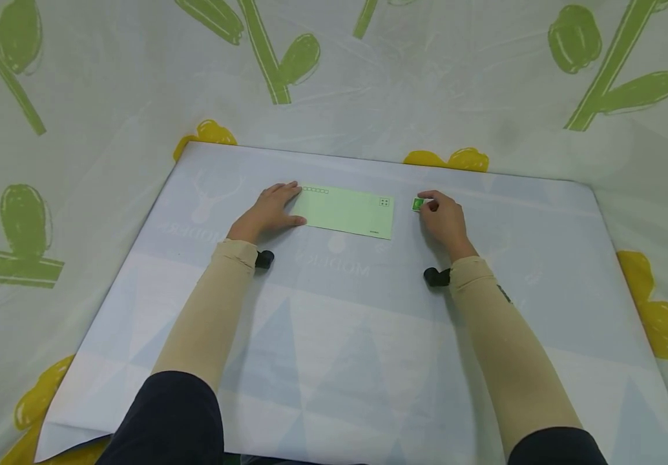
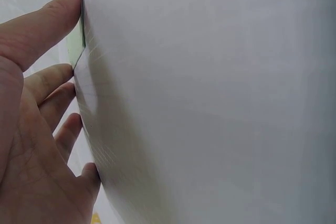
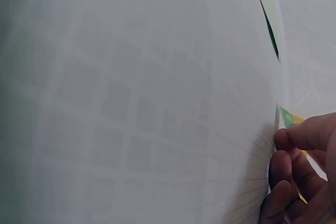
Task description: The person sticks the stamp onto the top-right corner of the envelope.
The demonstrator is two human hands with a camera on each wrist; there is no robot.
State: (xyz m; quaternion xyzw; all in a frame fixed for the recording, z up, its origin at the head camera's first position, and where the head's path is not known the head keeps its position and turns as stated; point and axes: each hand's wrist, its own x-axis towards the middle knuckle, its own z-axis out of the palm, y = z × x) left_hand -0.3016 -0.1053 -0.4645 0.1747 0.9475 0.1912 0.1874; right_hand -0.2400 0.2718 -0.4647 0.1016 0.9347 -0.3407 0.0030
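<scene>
A pale green envelope [image 1: 342, 210] lies flat near the far side of the table, with a row of small boxes at its upper left and a small printed square at its upper right. My left hand [image 1: 270, 210] rests at its left end, fingers spread straight and the thumb on the lower left corner. In the left wrist view the thumb [image 2: 63, 11] presses on the envelope [image 2: 75, 51]. Just right of the envelope, my right hand [image 1: 443, 219] pinches a small green stamp [image 1: 418, 205] between thumb and forefinger. The right wrist view shows the stamp [image 3: 287, 117] tilted up at the fingertips.
A pale sheet with blue triangles covers the table [image 1: 334, 349]; its front left corner [image 1: 72, 439] is folded up. Black wrist cameras [image 1: 264, 259] hang beside both wrists. Around the table spreads a white cloth [image 1: 136, 84] with green leaves and yellow flowers.
</scene>
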